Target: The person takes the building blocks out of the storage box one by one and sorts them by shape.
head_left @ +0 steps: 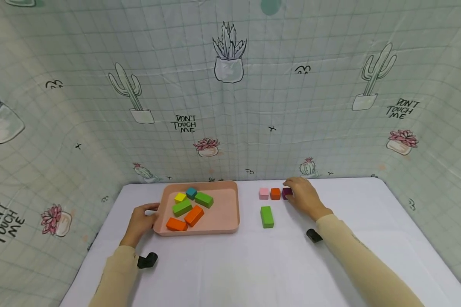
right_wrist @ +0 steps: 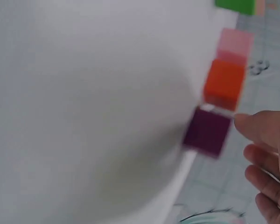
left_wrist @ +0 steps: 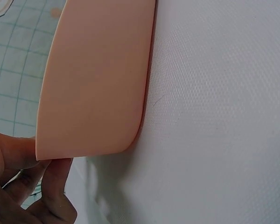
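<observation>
At the left of the head view, my left hand [head_left: 141, 221] grips the left end of a pink tray [head_left: 223, 213]. The left wrist view has its thumb and bent fingers at the tray's rim. Inside the tray lie two orange blocks [head_left: 194, 215], two green blocks [head_left: 204, 199], a yellow cube [head_left: 180, 198] and a blue cube [head_left: 191, 193]. My right hand [head_left: 303, 197] is over the right end of a row with a pink cube [head_left: 264, 194], an orange cube [head_left: 275, 194] and a purple cube [right_wrist: 207, 131]. One fingertip is close beside the purple cube, the other fingers loosely bent.
A green block [head_left: 266, 217] rests on the white table [head_left: 230, 273] in front of the row. Cloth printed with cacti [head_left: 230, 59] hangs behind the table and along both sides. Each wrist wears a black camera [head_left: 147, 260].
</observation>
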Demonstrator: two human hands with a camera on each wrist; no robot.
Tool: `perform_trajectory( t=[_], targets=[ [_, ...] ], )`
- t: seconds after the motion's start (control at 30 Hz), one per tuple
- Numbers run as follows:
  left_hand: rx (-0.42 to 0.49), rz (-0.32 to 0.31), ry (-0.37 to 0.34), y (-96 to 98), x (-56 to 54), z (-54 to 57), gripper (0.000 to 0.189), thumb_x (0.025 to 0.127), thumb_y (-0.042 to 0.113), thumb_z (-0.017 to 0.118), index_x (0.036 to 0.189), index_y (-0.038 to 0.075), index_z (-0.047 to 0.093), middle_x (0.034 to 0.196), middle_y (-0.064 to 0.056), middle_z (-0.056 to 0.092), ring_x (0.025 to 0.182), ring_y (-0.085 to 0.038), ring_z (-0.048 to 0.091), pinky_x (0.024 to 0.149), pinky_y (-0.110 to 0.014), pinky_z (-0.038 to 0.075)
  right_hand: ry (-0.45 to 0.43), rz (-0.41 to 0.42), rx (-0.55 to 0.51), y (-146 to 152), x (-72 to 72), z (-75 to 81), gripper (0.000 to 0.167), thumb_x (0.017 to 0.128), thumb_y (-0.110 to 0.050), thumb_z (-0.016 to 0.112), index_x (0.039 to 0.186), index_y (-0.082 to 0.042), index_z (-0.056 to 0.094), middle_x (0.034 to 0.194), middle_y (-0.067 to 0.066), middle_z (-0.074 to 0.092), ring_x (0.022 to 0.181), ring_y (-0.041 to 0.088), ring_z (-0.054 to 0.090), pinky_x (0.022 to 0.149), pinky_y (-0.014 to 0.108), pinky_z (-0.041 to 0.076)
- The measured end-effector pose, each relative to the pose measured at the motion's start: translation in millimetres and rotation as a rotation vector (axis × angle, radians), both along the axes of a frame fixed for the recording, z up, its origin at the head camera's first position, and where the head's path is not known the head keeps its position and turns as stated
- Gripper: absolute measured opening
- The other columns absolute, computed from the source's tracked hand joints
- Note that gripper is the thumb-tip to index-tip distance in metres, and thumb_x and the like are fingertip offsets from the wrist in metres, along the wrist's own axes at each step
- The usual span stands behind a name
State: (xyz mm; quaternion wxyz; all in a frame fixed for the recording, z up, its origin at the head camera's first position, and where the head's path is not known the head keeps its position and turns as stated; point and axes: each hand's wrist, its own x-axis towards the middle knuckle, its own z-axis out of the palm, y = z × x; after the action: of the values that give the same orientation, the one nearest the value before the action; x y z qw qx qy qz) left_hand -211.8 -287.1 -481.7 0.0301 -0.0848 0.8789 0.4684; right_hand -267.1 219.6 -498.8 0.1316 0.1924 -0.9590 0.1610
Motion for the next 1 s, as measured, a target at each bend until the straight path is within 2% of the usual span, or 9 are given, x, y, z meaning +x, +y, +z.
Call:
perform_trajectory(
  t=[0.1, 0.27, 0.43, 0.6, 0.8, 1.0],
  targets=[
    [0.008, -0.002, -0.002, 0.7, 0.0, 0.2, 0.042, 0.1, -0.002, 0.055, 0.139, -0.015, 0.058, 0.135, -0.036, 0.057, 0.069, -0.017, 0.058, 0.064, -0.022, 0.053, 0.054, 0.046, -0.041, -18.4, 7.9, 13.8, 0.034, 0.085, 0.001, 0.084, 0.117, 0.006, 0.075, 0.123, 0.02, 0.072, 0.116, 0.04, 0.065, 0.108, 0.056, 0.049],
    [-0.004, 0.01, -0.011, 0.9, -0.2, 0.8, 0.042, 0.101, -0.002, 0.055, 0.14, -0.015, 0.058, 0.136, -0.035, 0.056, 0.07, -0.017, 0.057, 0.064, -0.021, 0.053, 0.119, 0.218, -0.069, -69.6, 22.9, 37.5, 0.035, 0.085, -0.004, 0.085, 0.118, 0.003, 0.075, 0.122, 0.016, 0.073, 0.118, 0.038, 0.066, 0.107, 0.054, 0.049],
    [-0.002, 0.012, -0.008, 1.5, -0.1, 0.2, 0.042, 0.1, -0.002, 0.055, 0.14, -0.015, 0.058, 0.135, -0.035, 0.057, 0.069, -0.017, 0.057, 0.063, -0.021, 0.052, 0.08, 0.31, -0.019, -120.9, 35.8, 42.7, 0.04, 0.087, -0.012, 0.086, 0.123, -0.001, 0.073, 0.124, 0.012, 0.073, 0.119, 0.033, 0.065, 0.11, 0.05, 0.047],
    [0.003, 0.015, -0.004, 2.2, 0.8, -1.0, 0.041, 0.099, -0.003, 0.055, 0.139, -0.015, 0.059, 0.134, -0.035, 0.057, 0.068, -0.017, 0.056, 0.062, -0.022, 0.052, 0.032, 0.327, 0.035, -159.3, 43.0, 39.0, 0.041, 0.09, -0.016, 0.083, 0.127, -0.002, 0.072, 0.125, 0.01, 0.072, 0.118, 0.031, 0.065, 0.111, 0.046, 0.047],
    [-0.004, 0.015, 0.006, 1.9, -0.2, -3.0, 0.041, 0.099, -0.002, 0.056, 0.138, -0.015, 0.06, 0.133, -0.035, 0.058, 0.067, -0.015, 0.056, 0.062, -0.022, 0.052, -0.027, 0.299, 0.065, -193.0, 45.9, 34.7, 0.043, 0.094, -0.024, 0.081, 0.13, -0.003, 0.072, 0.127, 0.01, 0.072, 0.119, 0.029, 0.064, 0.11, 0.043, 0.048],
    [0.002, 0.021, 0.016, 1.9, -0.3, -1.8, 0.04, 0.099, -0.002, 0.057, 0.137, -0.015, 0.061, 0.132, -0.035, 0.058, 0.065, -0.015, 0.055, 0.061, -0.022, 0.051, -0.009, 0.265, 0.06, -218.3, 48.0, 30.2, 0.047, 0.092, -0.033, 0.083, 0.127, -0.004, 0.073, 0.122, 0.007, 0.073, 0.111, 0.025, 0.066, 0.11, 0.039, 0.048]
  ],
)
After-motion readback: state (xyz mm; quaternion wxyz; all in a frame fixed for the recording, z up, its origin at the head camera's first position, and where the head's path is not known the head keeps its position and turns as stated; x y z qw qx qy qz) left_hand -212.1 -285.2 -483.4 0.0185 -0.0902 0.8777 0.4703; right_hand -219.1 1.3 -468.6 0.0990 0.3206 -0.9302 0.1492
